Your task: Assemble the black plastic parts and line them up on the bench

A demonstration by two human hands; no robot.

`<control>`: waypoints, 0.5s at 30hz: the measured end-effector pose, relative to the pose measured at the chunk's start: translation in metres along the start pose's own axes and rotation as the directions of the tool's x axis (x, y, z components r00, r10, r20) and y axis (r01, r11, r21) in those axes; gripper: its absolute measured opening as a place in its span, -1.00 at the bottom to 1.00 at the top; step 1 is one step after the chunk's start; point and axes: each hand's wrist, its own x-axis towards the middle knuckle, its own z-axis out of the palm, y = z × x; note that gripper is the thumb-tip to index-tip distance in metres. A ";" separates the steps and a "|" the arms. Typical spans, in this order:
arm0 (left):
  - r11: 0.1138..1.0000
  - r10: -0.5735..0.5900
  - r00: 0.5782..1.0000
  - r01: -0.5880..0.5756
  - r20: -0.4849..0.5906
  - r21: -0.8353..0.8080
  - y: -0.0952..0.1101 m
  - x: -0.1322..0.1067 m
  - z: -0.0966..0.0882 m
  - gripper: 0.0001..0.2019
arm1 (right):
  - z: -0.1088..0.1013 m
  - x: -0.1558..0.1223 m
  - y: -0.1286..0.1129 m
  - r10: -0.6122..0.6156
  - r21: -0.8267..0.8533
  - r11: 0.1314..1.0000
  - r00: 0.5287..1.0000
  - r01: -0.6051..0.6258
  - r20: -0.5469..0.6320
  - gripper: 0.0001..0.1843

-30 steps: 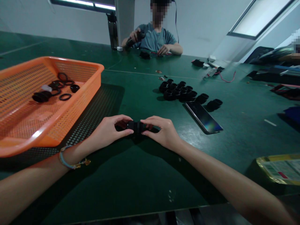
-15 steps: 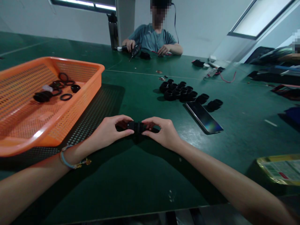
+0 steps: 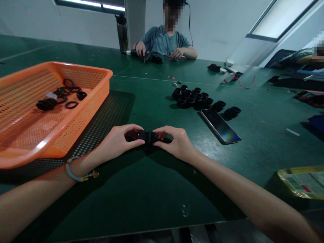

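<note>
Between my two hands is a black ribbed cylindrical fitting [image 3: 149, 136], lying sideways just over the green table. My left hand [image 3: 124, 139] pinches its left end between thumb and fingers. On the right end, the thumb and fingertips of my right hand [image 3: 174, 140] are closed as well. Part of the fitting is hidden behind the fingertips. Beyond my right hand stands a cluster of short black tubular fittings [image 3: 191, 98], with a couple more lying to their right.
An orange perforated basket [image 3: 84, 118] at left holds black rings [image 3: 71, 105] and a few black parts. A phone [image 3: 220, 126] lies right of my hands, a gold-edged packet [image 3: 302, 182] at far right. Across the table [image 3: 152, 202] a person [image 3: 164, 40] handles a dark tool near a bottle [image 3: 122, 33].
My hands and the black fitting stay in nearly the same place. Across the table, the person's hand and the dark tool have shifted slightly.
</note>
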 end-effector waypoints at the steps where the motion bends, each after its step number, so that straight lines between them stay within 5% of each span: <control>1: 1.000 0.002 1.000 -0.002 -0.002 0.000 0.000 0.000 0.000 -0.65 | 0.000 0.000 0.000 0.001 0.001 1.000 1.000 -0.001 0.000 -0.72; 15: 1.000 -0.003 1.000 0.003 -0.001 0.006 0.000 0.000 -0.001 -0.65 | 0.001 -0.001 0.005 -0.052 0.010 0.999 0.998 0.052 -0.023 -0.71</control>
